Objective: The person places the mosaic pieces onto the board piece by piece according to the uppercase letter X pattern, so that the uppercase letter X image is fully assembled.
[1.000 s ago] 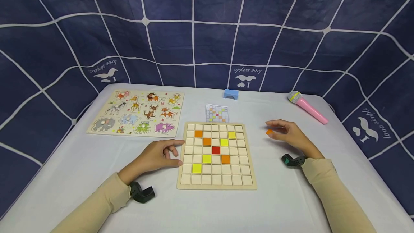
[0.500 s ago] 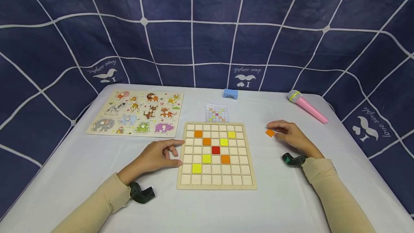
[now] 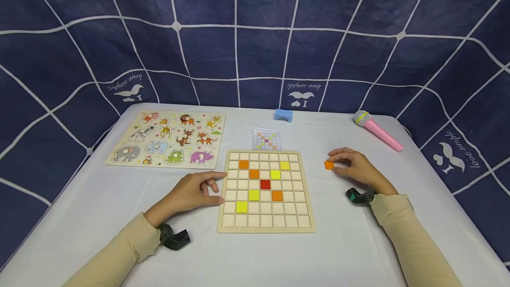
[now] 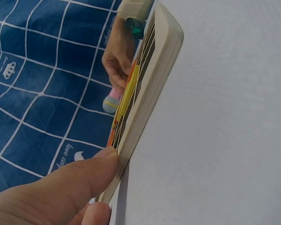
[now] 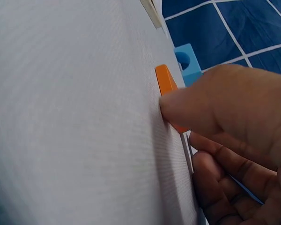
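Table (image 3: pixel 99 198): white cloth; animal peg puzzle (image 3: pixel 167 138) at 10 o'clock.
Grid board (image 3: pixel 266 191): centre; eight coloured tiles seated, most cells bare, so judged early.
Left hand (image 3: pixel 191 191): fingers relaxed, touching the board's 9 o'clock edge, grasping nothing.
Right hand (image 3: pixel 354 167): pinches orange tile.
Orange tile (image 3: pixel 328 165): at 3 o'clock of board, not yet seated.

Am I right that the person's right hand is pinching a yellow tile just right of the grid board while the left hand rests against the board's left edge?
Not quite: the tile pinched by the right hand is orange, not yellow, as the head view and the right wrist view show. The rest holds: it is just right of the grid board, and the left hand rests against the board's left edge.
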Demonstrator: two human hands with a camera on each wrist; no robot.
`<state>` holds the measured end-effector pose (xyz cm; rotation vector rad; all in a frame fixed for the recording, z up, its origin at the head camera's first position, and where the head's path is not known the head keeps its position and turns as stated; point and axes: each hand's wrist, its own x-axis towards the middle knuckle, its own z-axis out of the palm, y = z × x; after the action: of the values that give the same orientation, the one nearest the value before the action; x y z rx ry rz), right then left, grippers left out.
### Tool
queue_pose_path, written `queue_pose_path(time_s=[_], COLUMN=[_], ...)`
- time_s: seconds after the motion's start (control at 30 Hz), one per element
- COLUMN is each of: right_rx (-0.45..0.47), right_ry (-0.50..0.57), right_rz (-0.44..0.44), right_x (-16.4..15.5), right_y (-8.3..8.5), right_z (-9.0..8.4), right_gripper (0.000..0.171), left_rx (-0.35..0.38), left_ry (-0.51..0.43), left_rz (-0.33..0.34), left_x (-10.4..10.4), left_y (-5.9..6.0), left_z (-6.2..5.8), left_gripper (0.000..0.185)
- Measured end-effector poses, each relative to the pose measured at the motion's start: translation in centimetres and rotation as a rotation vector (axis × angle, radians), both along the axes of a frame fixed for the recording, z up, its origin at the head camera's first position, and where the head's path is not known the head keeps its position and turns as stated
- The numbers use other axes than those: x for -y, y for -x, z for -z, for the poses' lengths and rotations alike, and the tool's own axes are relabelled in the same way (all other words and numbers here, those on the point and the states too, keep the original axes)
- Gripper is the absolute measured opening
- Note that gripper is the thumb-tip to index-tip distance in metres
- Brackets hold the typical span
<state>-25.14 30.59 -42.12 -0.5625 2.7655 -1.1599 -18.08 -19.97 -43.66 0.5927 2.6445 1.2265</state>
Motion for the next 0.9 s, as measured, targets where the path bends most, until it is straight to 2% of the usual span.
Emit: queue_pose_path(time_s=[0.37, 0.67, 0.9], right_rx=[-0.051, -0.125, -0.089], right_ry=[0.001, 0.026, -0.03], right_rz=[-0.039, -0.116, -0.135], right_x=[0.3, 1.3, 2.3], right_y=[-0.1, -0.5, -0.8], right_z=[0.0, -0.6, -0.9], right_gripper=[0.024, 0.024, 0.025], left_rx=[0.005, 0.011, 0.009], left_ry=[-0.003, -0.01, -0.01], left_rz=[0.001, 0.0, -0.001], left_x=[0.0, 0.1, 0.0], left_y=[0.0, 0.0, 0.0], left_z=[-0.1, -0.1, 0.0], left_gripper=[0.068, 0.068, 0.068])
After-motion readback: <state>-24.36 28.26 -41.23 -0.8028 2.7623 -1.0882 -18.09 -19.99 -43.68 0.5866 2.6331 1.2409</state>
